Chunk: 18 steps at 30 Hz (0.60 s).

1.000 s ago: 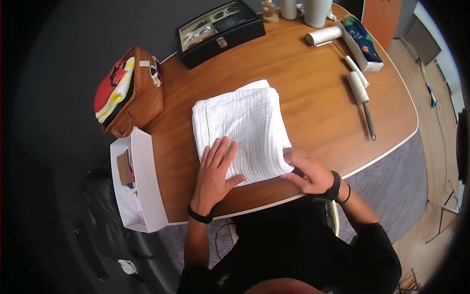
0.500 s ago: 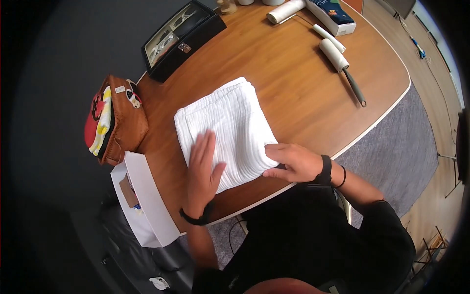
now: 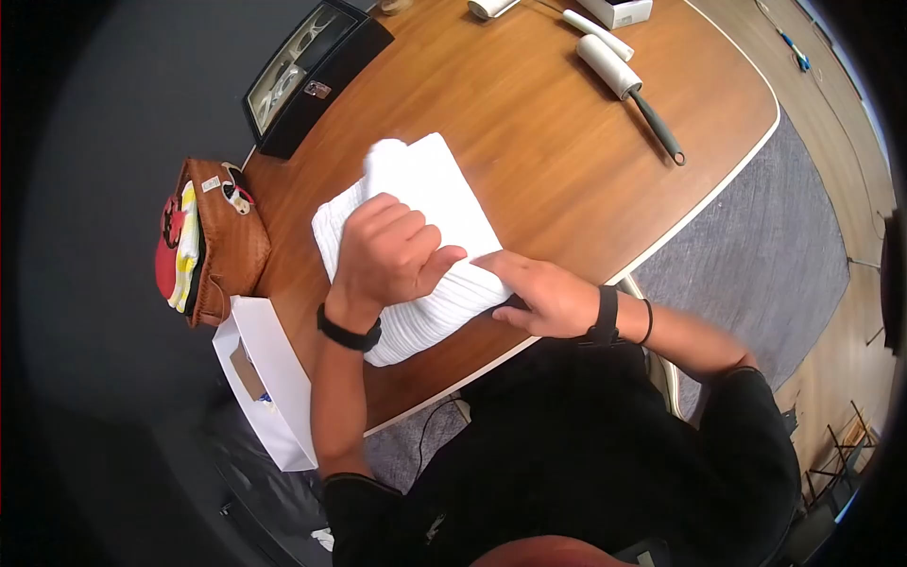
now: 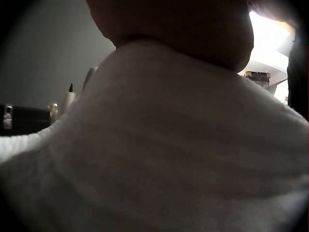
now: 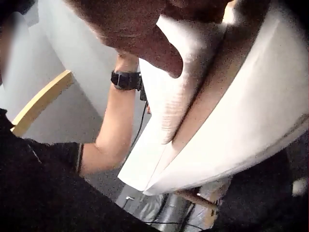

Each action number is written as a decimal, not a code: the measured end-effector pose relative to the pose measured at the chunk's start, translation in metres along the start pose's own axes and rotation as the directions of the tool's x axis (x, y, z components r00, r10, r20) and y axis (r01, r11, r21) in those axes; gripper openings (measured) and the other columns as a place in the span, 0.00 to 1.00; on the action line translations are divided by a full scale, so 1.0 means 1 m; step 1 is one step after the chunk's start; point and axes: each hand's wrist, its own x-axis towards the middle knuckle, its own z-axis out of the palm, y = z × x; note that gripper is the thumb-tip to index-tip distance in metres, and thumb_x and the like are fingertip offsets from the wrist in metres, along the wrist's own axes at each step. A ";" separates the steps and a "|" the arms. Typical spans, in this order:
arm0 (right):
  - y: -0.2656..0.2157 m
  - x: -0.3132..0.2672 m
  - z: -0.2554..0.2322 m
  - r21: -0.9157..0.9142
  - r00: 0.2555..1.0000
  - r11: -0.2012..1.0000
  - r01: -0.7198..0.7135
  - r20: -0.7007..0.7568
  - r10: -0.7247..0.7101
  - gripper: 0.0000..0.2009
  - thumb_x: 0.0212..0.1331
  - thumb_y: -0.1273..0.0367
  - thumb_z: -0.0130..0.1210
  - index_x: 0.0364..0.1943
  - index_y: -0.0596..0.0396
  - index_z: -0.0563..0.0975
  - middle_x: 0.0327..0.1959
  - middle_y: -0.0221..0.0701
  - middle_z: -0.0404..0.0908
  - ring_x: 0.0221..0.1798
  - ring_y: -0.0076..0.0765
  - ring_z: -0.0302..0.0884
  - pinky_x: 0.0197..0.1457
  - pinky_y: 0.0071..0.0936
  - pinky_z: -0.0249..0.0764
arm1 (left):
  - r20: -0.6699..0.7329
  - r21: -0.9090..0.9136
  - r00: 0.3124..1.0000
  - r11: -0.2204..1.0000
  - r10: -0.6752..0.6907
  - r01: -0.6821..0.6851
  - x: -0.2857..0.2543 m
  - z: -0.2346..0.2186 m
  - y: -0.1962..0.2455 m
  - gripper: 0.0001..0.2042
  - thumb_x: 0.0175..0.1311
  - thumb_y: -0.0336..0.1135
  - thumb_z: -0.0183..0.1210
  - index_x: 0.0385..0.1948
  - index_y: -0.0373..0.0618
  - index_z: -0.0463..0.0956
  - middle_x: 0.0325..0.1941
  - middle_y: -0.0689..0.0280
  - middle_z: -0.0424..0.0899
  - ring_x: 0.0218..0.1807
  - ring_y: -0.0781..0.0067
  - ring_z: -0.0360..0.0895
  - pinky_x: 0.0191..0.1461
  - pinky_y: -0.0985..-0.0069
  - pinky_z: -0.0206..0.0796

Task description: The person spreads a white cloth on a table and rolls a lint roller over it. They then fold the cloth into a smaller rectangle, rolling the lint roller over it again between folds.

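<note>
A folded white cloth (image 3: pixel 444 194) lies on the wooden table, its far left part bunched up and raised. The left hand (image 3: pixel 389 253) is over its left half, fingers curled round the fabric. Raised cloth (image 4: pixel 169 125) fills most of the left wrist view, below a dark part of the hand (image 4: pixel 178 29). At the near right corner of the cloth, the right hand (image 3: pixel 548 295) grips the edge, fingers on top and thumb lower at the side. In the right wrist view, the thumb of the right hand (image 5: pixel 135 36) lies against the cloth (image 5: pixel 176 104).
Beyond the cloth on the wooden table (image 3: pixel 529 123) stands a black glasses case (image 3: pixel 326 90). Brown basket (image 3: pixel 231 241) with clothes and white box (image 3: pixel 288 387) are at the left. Toward the far right lie a lint roller (image 3: pixel 609 68) with a grey handle and white rolls (image 3: pixel 600 36).
The left hand has gone from lying flat on the cloth to gripping it, and the fabric there has risen. The right hand stays at the near right corner. The head view has shifted.
</note>
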 end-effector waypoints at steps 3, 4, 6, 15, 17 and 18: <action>0.006 0.005 0.000 0.028 1.000 1.000 -0.013 0.007 0.013 0.23 0.67 0.72 0.68 0.64 0.64 0.76 0.61 0.50 0.79 0.66 0.62 0.79 0.68 0.46 0.77 | -0.007 0.280 0.998 0.957 -0.068 0.067 0.000 -0.010 0.009 0.28 0.66 0.48 0.74 0.12 0.50 0.66 0.14 0.67 0.64 0.19 0.63 0.65 0.30 0.67 0.58; 0.007 0.006 0.000 0.012 1.000 1.000 0.026 -0.002 -0.026 0.21 0.67 0.70 0.68 0.61 0.65 0.78 0.60 0.50 0.80 0.65 0.61 0.79 0.68 0.45 0.77 | -0.010 0.287 0.997 0.955 -0.083 0.082 0.001 -0.007 0.010 0.28 0.66 0.48 0.74 0.12 0.50 0.66 0.14 0.67 0.64 0.19 0.63 0.65 0.30 0.67 0.58; 0.006 0.009 -0.001 0.031 0.999 0.998 0.046 0.008 -0.047 0.20 0.69 0.68 0.68 0.59 0.66 0.79 0.57 0.50 0.81 0.62 0.60 0.80 0.65 0.44 0.78 | -0.010 0.304 0.995 0.948 -0.099 0.097 0.005 0.005 0.009 0.27 0.65 0.49 0.74 0.13 0.49 0.69 0.14 0.68 0.66 0.20 0.64 0.67 0.32 0.66 0.60; -0.004 0.005 -0.007 0.105 0.971 0.967 -0.231 -0.036 0.236 0.21 0.70 0.57 0.72 0.43 0.64 0.79 0.39 0.39 0.84 0.37 0.34 0.81 0.41 0.33 0.77 | 0.069 -0.052 0.964 0.964 -0.258 0.262 0.015 0.062 0.005 0.09 0.69 0.36 0.68 0.35 0.41 0.82 0.39 0.59 0.83 0.50 0.54 0.80 0.63 0.56 0.69; 0.000 0.004 0.003 0.346 0.937 0.923 -0.172 -0.232 0.261 0.23 0.68 0.53 0.73 0.44 0.61 0.79 0.29 0.33 0.83 0.31 0.26 0.81 0.38 0.28 0.78 | 0.017 -0.209 0.952 0.930 -0.307 0.303 0.010 0.048 0.007 0.14 0.74 0.34 0.61 0.56 0.39 0.83 0.58 0.52 0.84 0.70 0.44 0.75 0.83 0.47 0.58; 0.001 0.004 0.001 0.351 0.936 0.921 -0.167 -0.237 0.260 0.23 0.68 0.53 0.73 0.44 0.61 0.79 0.29 0.33 0.83 0.31 0.26 0.81 0.38 0.28 0.78 | -0.058 -0.242 0.951 0.929 -0.303 0.281 0.008 0.035 0.001 0.16 0.81 0.36 0.55 0.60 0.38 0.82 0.61 0.51 0.84 0.72 0.46 0.75 0.83 0.51 0.58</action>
